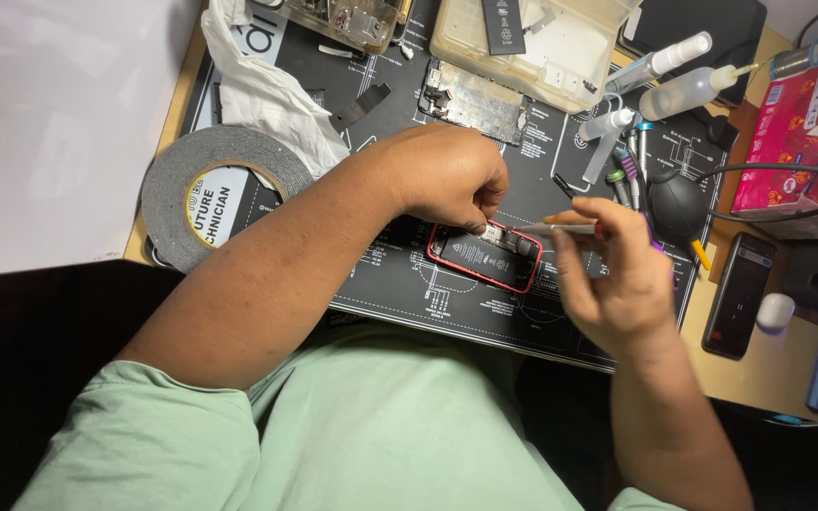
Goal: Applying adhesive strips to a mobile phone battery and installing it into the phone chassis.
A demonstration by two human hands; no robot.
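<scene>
Fingers (473, 220) on phone (485, 257), black mat (390, 284)

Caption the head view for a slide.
Left hand steadies an opened red phone while right hand holds a thin tool.

Wood desk (776, 374) w/ black mat (400, 284), brightly lit.

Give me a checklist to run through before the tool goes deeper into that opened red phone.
1. Opened red phone flat on the black work mat: ok.
2. Left hand steadying the phone's top edge: ok.
3. Right hand gripping the thin tool, tip over the phone: ok.
4. Tip on the intended part: cannot tell, too small.
5. Loose screws around the phone: cannot tell.
6. Spare tools lying away from the phone: ok.
</scene>
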